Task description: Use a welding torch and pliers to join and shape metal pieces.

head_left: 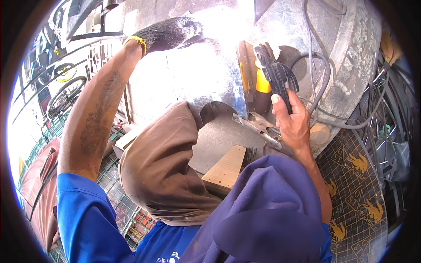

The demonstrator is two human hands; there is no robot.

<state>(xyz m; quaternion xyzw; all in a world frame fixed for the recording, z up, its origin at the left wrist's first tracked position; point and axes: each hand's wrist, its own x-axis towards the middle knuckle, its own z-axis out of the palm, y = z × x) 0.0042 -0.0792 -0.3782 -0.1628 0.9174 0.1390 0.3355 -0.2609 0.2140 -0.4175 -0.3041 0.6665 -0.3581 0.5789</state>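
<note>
In my right hand (290,114), bare, is a black welding electrode holder (276,72), its jaws toward the top of the view. The fingers wrap its handle, and a grey cable (326,74) loops beside it. My left hand (171,34) wears a dark knitted glove with a yellow cuff and reaches over a pale metal workpiece (206,72). White glare hides its fingertips and whatever they touch. Between the workpiece and the electrode holder stands a yellow-and-brown upright part (250,72). A pale grey object (258,127), its kind unclear, lies below.
Brown cloth (162,162) and purple cloth (267,188) cover the near middle. Between them sits a wooden block (226,168). Cables and metal scraps (390,109) crowd the right, beside a dark patterned sheet (355,193). Green wire mesh (107,193) and a bicycle (66,98) are at left.
</note>
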